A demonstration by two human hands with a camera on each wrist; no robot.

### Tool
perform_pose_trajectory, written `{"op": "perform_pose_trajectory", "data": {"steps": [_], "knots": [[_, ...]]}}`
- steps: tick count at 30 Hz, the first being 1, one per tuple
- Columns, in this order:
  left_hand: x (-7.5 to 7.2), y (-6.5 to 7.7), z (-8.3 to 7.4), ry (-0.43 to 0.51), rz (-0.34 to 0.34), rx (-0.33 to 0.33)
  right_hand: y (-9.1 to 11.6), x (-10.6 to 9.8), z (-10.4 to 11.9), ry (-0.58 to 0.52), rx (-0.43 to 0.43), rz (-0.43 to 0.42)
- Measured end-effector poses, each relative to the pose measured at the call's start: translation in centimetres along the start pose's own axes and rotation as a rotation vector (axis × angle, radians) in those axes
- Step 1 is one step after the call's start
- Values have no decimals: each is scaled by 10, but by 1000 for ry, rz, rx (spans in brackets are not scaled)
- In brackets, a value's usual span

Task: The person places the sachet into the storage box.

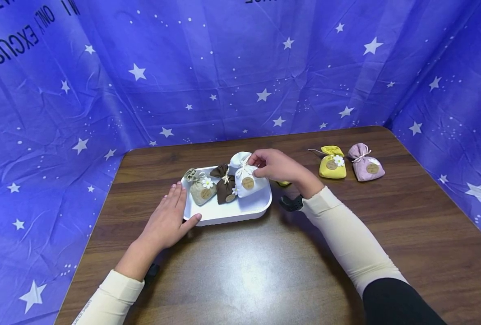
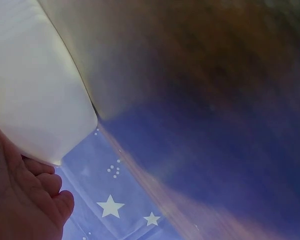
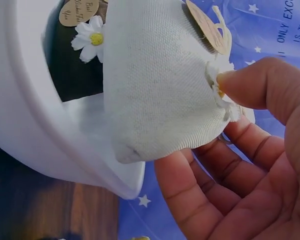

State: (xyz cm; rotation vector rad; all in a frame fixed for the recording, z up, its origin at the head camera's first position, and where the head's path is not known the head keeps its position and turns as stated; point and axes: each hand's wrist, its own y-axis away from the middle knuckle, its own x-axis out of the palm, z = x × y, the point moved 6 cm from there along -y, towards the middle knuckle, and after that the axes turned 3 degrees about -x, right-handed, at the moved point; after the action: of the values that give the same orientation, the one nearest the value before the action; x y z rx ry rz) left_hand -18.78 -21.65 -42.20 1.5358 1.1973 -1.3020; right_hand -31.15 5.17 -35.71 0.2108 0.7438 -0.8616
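Note:
My right hand (image 1: 279,166) pinches a white drawstring pouch (image 1: 244,178) by its side, thumb on the small white flower and fingers beneath, as the right wrist view shows. The pouch leans over the right part of a white tray (image 1: 224,214). In the tray lie a beige pouch (image 1: 203,192) with a daisy and a dark brown pouch (image 1: 226,189) beside it. My left hand (image 1: 167,214) rests against the tray's left end, fingers straight along the edge and thumb at the front rim. The left wrist view shows its curved fingertips (image 2: 52,182) by the tray wall (image 2: 45,85).
To the right on the wooden table (image 1: 232,271) lie a yellow pouch (image 1: 333,169) and a pink pouch (image 1: 368,168). Another yellow pouch (image 1: 283,183) is mostly hidden behind my right hand. A blue star-print curtain (image 1: 224,67) hangs behind the table and along its sides.

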Motion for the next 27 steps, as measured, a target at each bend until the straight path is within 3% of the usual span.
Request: {"op": "perform_pose_trajectory", "data": {"steps": [9,27], "knots": [[-2,1,-1,8,-6,-1,-11,10,-7,-37,62,23],[-1,-1,-1,4,6,-2,-17,11,-6,113,105,45]]}}
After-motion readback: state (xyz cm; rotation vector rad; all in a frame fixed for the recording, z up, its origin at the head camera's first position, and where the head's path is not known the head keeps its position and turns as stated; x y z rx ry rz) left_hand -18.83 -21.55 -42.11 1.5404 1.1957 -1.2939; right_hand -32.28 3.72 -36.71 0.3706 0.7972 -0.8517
